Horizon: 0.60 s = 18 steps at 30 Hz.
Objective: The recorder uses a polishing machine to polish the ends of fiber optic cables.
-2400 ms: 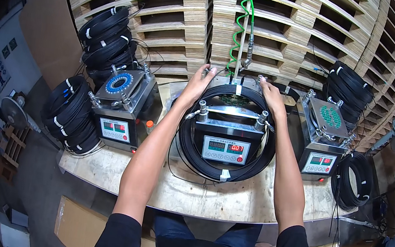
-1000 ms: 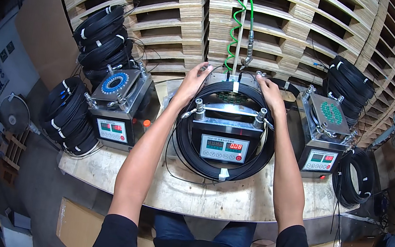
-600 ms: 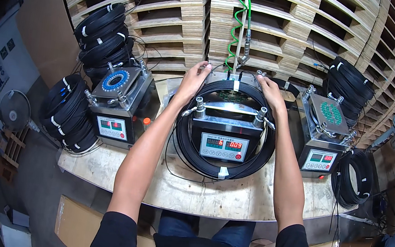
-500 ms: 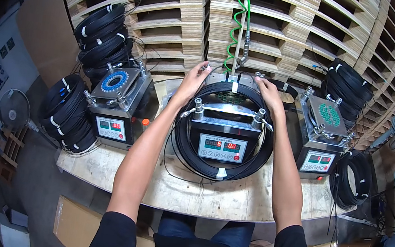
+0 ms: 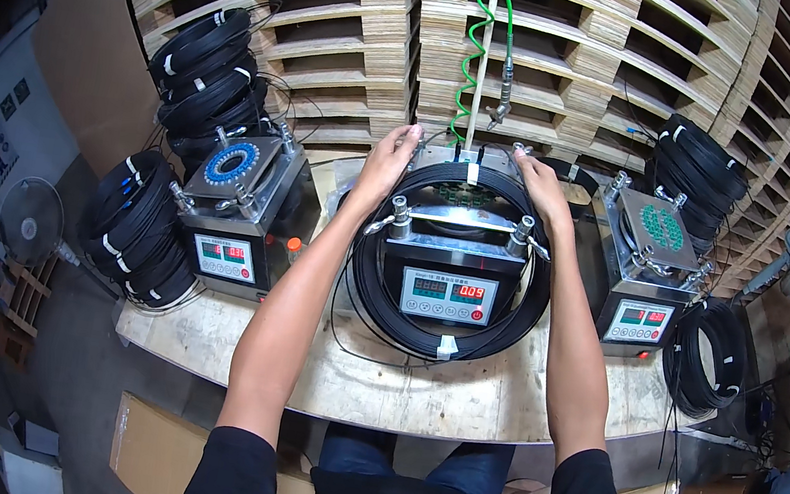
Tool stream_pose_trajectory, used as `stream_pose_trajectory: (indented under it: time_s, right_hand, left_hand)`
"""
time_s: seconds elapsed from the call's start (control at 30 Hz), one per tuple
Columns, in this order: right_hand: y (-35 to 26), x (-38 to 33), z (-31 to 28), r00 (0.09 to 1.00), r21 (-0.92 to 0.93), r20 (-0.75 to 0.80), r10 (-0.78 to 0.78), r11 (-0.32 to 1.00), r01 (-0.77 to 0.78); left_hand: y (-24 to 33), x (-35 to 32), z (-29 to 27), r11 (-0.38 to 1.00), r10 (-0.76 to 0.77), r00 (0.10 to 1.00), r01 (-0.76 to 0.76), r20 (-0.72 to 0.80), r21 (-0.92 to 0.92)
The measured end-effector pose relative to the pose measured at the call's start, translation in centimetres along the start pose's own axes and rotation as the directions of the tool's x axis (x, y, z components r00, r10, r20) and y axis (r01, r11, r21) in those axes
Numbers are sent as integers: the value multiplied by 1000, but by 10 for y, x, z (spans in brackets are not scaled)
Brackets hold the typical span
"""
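Note:
A polishing machine with a lit red display (image 5: 448,297) stands in front of me at the middle of the bench. A black cable coil (image 5: 366,309) with white ties hangs around its front. Both arms reach past the coil to the machine's far corners. My left hand (image 5: 388,167) is closed at the far left clamp post, which its fingers mostly hide. My right hand (image 5: 540,189) is closed around the far right clamp knob (image 5: 520,150), whose top shows. The two near clamp knobs (image 5: 400,209) stand untouched. Green fittings on the top plate are partly hidden by the coil.
Similar machines stand left, with a ring of blue fittings (image 5: 231,164), and right, with green fittings (image 5: 662,227). Black cable coils are stacked at left (image 5: 140,231) and right (image 5: 698,173). A green spiral air hose (image 5: 469,65) hangs before wooden pallets (image 5: 334,31). An orange-capped bottle (image 5: 294,245) stands left.
Both hands stay at the far clamps with little movement. The hanging hose nozzle has swung slightly right. The middle machine's display reads differently. The whole view has shifted a little.

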State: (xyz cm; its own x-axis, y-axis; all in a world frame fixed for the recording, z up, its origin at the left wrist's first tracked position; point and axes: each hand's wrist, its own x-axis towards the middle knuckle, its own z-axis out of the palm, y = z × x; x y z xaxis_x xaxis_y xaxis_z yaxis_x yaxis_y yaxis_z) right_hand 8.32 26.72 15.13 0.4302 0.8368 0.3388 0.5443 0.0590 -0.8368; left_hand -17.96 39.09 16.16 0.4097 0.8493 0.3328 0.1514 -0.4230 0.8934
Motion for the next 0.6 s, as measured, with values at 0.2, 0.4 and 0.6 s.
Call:
stream_pose_trajectory:
  time_s: [0.2, 0.4, 0.6]
  right_hand:
    - [-7, -3, -6, 996, 48, 70, 57, 997, -61]
    - [-4, -3, 0, 997, -60, -64, 42, 997, -46]
    - [10, 5, 1, 998, -92, -19, 57, 994, -58]
  left_hand:
    - [7, -6, 4, 993, 27, 999, -21, 45, -118]
    - [7, -4, 0, 979, 38, 986, -4, 161, -205]
    - [-1, -1, -1, 980, 5, 992, 20, 123, -200]
